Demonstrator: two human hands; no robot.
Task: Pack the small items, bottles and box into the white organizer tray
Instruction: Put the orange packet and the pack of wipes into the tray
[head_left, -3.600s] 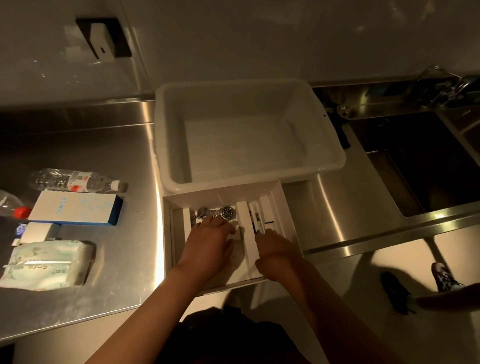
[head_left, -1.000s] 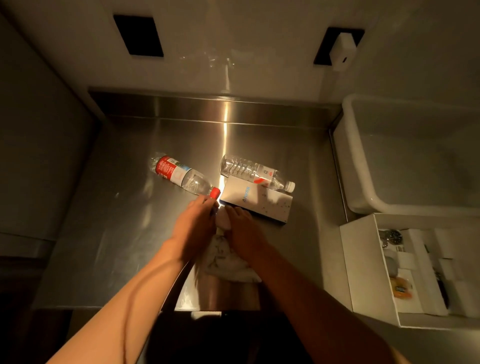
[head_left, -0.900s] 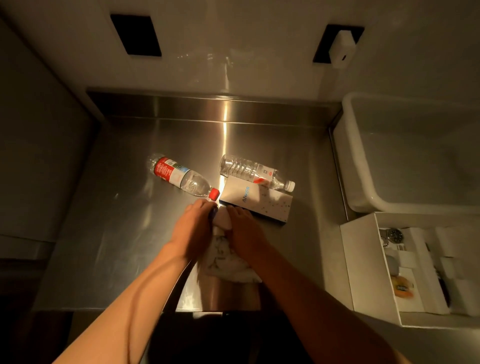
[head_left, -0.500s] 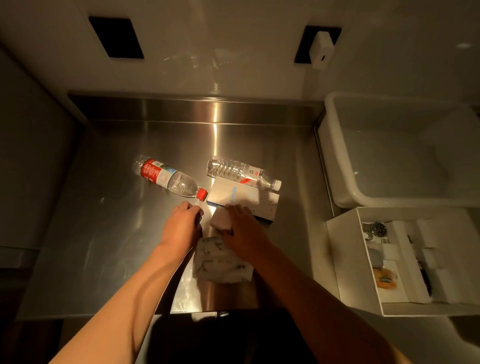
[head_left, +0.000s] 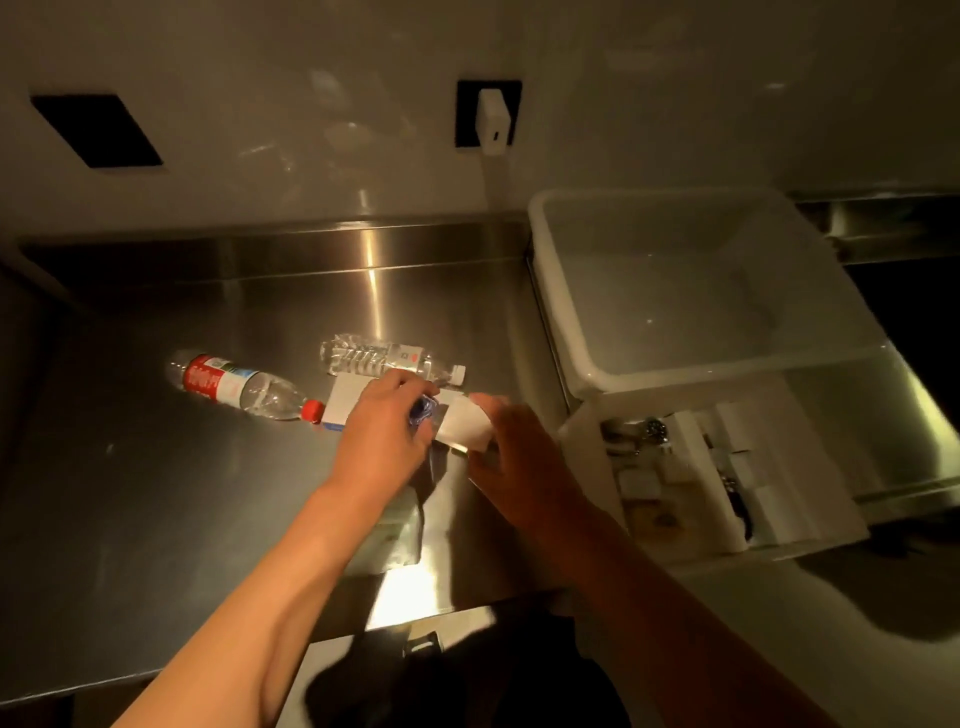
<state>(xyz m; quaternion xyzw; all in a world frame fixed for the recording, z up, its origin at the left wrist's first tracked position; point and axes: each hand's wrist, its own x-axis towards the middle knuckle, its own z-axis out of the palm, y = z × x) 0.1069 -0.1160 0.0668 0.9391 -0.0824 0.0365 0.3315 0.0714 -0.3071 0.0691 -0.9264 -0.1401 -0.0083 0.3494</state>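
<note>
The left hand is curled around a small blue-topped item, too blurred to name. Just beside it the right hand grips a small white block between thumb and fingers, held above the steel counter. Behind the hands lies a white box with a blue end, its printing hidden. A clear bottle with a white cap lies touching the box's far side; its label shows a red mark, unreadable. To the left lies a red-labelled bottle with a red cap, lettering illegible. A soft pack lies under the left forearm. At right the white organizer tray holds a wristwatch and small pieces, in front of a large white tub.
</note>
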